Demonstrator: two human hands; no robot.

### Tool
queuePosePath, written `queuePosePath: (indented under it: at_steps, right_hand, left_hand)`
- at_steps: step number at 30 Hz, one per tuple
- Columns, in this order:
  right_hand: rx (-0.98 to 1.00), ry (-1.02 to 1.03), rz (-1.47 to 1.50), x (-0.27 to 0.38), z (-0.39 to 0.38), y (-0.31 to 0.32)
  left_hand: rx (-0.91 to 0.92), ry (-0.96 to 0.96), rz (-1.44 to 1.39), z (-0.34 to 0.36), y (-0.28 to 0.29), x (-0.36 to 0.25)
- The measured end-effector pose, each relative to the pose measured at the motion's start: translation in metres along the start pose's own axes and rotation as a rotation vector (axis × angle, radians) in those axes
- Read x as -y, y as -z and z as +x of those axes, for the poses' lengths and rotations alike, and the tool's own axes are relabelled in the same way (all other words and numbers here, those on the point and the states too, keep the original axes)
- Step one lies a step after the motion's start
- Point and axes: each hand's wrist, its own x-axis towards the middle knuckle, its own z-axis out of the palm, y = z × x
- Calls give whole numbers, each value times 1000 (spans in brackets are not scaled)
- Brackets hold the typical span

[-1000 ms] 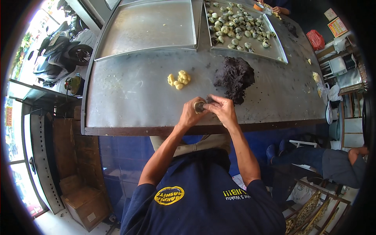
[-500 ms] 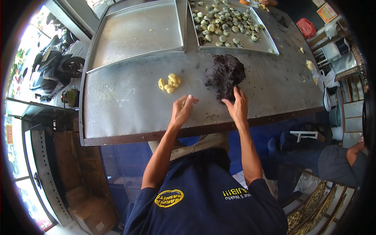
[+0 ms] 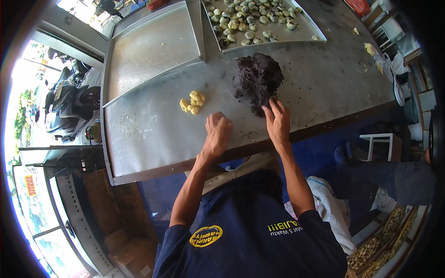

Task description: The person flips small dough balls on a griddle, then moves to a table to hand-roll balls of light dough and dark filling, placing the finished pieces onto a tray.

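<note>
A large crumbly lump of dark purple-black paste (image 3: 260, 76) rests on the metal table. My right hand (image 3: 278, 124) is at its near edge, thumb and fingertips pinching the paste there. To its left, my left hand (image 3: 217, 134) hovers over the table's near part with fingers curled in; whatever they may hold is hidden. Beyond the left hand lies a small cluster of pale yellow dough pieces (image 3: 196, 98), apart from both hands.
Across the metal table (image 3: 153, 143) at the far left stands a shallow metal tray (image 3: 153, 51) with a few crumbs. Beside it, another tray (image 3: 306, 34) bears many round filled dough balls (image 3: 249, 34). A plastic bag (image 3: 397, 62) sits by the right edge. A person's leg (image 3: 371, 178) shows at right.
The view has shifted a little. My left hand has turned and its fingers have curled in, hiding the thumb. The right hand's thumb and fingers have drawn closer together at the paste.
</note>
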Motion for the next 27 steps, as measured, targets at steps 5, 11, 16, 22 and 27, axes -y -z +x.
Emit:
queuePosePath:
  at_steps: [5,11,16,22,27]
  right_hand:
    - [-105,-63,86,-9,-2,-11]
    - [-183,-58,163,-13,1,-18]
    - [-25,-239,285,-20,12,-5]
    - [-87,-91,236,-14,18,5]
    - [17,-6,-25,3,-4,3]
  left_hand:
    - [-64,5,235,8,10,0]
    - [-211,-20,356,2,8,8]
    - [31,272,263,64,32,-2]
    - [-141,-70,607,76,0,16]
    - [75,-75,645,15,14,14]
